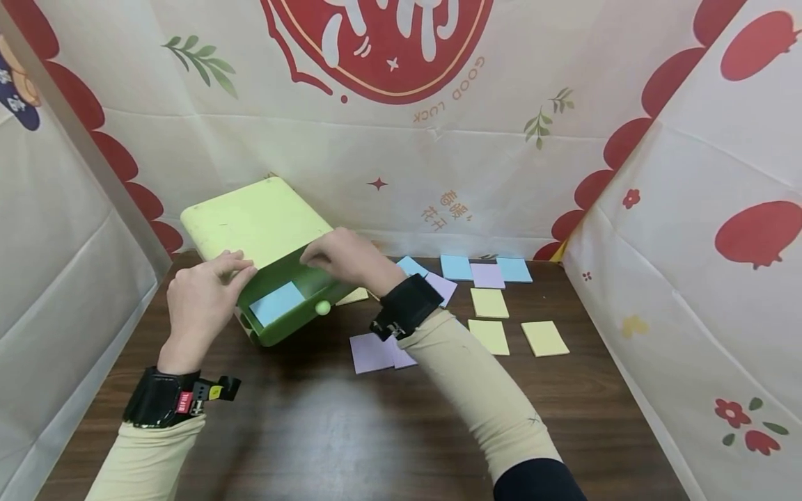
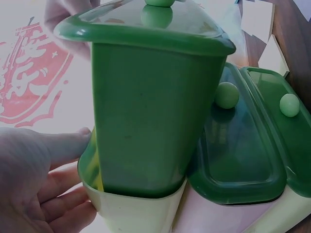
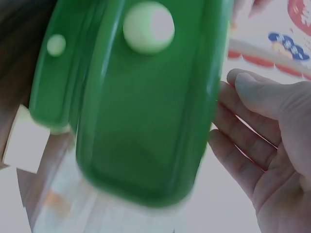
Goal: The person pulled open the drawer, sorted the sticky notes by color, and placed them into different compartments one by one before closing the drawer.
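A pale yellow-green cabinet (image 1: 257,216) stands at the table's left back. Its green top drawer (image 1: 280,335) is pulled out, and a light blue paper square (image 1: 278,303) lies inside. In the left wrist view the drawer side (image 2: 150,116) juts from the cream housing. My left hand (image 1: 203,289) is at the cabinet's upper front left edge, fingers loosely extended in the left wrist view. My right hand (image 1: 351,257) is over the drawer's right part. In the right wrist view that hand (image 3: 272,131) shows bent, spread fingers beside the drawer front (image 3: 150,111), with nothing visibly held.
Lower green drawers (image 2: 238,155) with round knobs are closed. To the right lie yellow squares (image 1: 545,339), purple squares (image 1: 371,353) and blue squares (image 1: 514,270) of paper. Printed cloth (image 1: 438,153) hangs behind and at both sides of the brown table (image 1: 313,424).
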### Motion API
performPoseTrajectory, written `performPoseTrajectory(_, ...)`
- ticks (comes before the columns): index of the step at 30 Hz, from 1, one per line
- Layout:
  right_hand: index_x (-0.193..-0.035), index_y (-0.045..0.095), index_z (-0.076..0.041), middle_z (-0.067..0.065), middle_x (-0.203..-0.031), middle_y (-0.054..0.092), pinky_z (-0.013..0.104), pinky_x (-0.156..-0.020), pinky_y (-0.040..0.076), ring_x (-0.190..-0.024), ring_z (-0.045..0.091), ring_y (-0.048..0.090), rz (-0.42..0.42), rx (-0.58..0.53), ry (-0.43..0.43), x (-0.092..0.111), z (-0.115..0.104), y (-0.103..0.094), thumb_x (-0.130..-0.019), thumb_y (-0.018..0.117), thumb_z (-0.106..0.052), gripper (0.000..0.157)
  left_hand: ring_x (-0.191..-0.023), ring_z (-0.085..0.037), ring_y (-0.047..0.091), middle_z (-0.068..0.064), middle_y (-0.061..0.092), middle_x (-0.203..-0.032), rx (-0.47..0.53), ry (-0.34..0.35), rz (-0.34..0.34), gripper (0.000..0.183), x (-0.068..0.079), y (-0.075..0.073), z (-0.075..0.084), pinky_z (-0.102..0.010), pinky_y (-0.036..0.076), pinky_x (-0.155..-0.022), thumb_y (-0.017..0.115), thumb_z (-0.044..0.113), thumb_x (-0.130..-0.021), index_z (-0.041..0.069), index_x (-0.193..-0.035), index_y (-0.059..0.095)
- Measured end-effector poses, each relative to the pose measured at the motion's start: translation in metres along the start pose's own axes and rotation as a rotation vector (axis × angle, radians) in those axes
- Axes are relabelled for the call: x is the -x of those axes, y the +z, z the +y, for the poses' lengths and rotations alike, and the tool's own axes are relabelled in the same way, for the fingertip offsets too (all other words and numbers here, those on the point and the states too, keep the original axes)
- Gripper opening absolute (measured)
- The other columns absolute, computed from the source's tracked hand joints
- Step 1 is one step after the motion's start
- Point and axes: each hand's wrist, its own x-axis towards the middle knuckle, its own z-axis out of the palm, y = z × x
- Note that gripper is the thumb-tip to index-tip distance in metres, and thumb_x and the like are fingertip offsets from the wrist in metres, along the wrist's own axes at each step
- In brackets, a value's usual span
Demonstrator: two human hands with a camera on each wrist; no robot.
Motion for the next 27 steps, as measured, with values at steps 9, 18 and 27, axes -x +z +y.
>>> performPoseTrajectory(9,-0.111,0.075,-0.012,0.003,-0.110,0.074,0.030,-0.090,0.051,-0.102,0.017,0.068,0.102,-0.123,0.187,0.037,0.058,-0.009,-0.096,0.061,-0.016,0.020,-0.045,-0.025,0.044,-0.015,0.071,-0.115,-0.013,-0.012,-0.007,0.024,0.001,-0.001,-0.002,-0.033,0.022,-0.046,0.075,0.027,-0.086,0.012,-0.105,0.078)
performPoseTrajectory(18,-0.109,0.075,-0.011,0.004,-0.108,0.075,0.035,-0.087,0.054,-0.100,0.020,0.070,0.063,-0.033,0.392,0.076,0.099,0.032,-0.096,0.062,-0.017,0.019,-0.046,-0.026,0.045,-0.015,0.071,-0.114,-0.016,0.009,-0.002,0.023,0.001,0.000,-0.001,-0.033,0.022,-0.048,0.075,0.025,-0.087,0.011,-0.104,0.078)
performPoseTrajectory(27,-0.118,0.071,-0.011,0.006,-0.113,0.073,0.039,-0.089,0.053,-0.105,0.022,0.068,-0.060,-0.046,0.573,0.105,0.129,0.099,-0.096,0.062,-0.019,0.025,-0.057,-0.033,0.057,-0.014,0.072,-0.113,-0.002,0.009,0.008,0.023,0.000,0.003,0.000,-0.033,0.022,-0.046,0.075,0.026,-0.086,0.010,-0.103,0.078)
